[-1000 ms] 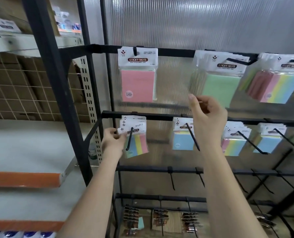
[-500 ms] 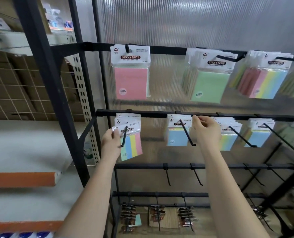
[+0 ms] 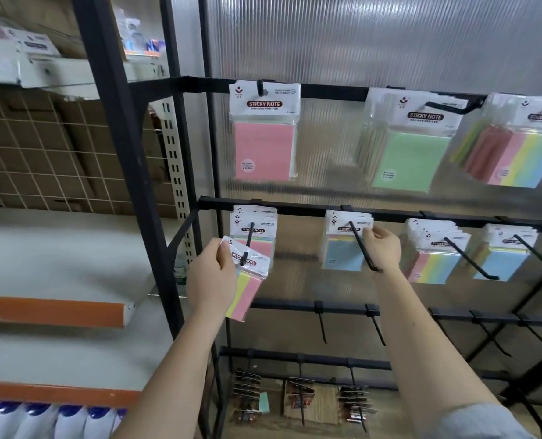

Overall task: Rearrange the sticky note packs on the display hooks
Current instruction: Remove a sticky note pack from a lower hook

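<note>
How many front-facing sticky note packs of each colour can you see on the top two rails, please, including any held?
Pink pack: 1
Green pack: 1
Blue pack: 2
Striped pack: 4, the last held in the left hand
Total: 8 (packs stacked behind these not counted)

A stationery shop: packaged sticky note packs (image 3: 264,132) hang on black display hooks (image 3: 363,246) beside stocked shelves (image 3: 51,310).

I see open gaps between hanging packs (image 3: 345,245), bare third-row hooks (image 3: 322,324) jutting outward, black frame post (image 3: 127,172) blocking my left side, packed top row (image 3: 412,153) overhead
</note>
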The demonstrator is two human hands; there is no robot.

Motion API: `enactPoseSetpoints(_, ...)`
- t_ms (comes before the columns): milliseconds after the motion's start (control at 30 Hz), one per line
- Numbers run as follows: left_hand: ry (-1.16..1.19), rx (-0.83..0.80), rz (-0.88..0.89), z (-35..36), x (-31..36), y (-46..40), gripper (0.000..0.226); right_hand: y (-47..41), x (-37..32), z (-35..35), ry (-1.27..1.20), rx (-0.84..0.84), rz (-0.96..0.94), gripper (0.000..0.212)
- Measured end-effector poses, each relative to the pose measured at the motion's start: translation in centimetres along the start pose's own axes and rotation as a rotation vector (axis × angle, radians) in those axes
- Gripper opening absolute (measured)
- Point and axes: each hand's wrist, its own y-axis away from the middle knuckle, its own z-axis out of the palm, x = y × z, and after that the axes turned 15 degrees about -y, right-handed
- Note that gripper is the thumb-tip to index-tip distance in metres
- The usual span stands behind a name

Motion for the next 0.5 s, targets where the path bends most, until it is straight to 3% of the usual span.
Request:
enactPoseSetpoints(167,-0.066,0.026,0.08,-0.8,-0.5,0.8,0.022,0.1,0.8,0.3,-0.021,0.094,0.02,0.039)
enactPoseSetpoints(367,-0.023,0.101,0.139,-1.8,-0.8,1.3,0.046,0.7,1.2,0.5,-0.034,0.165,0.049,0.034)
enactPoseSetpoints(500,0.027,0.124,0.121,-2.5,-0.7,0.6,0.046,1.0,1.0,0.5,-0.036,0.131,0.027,0.033)
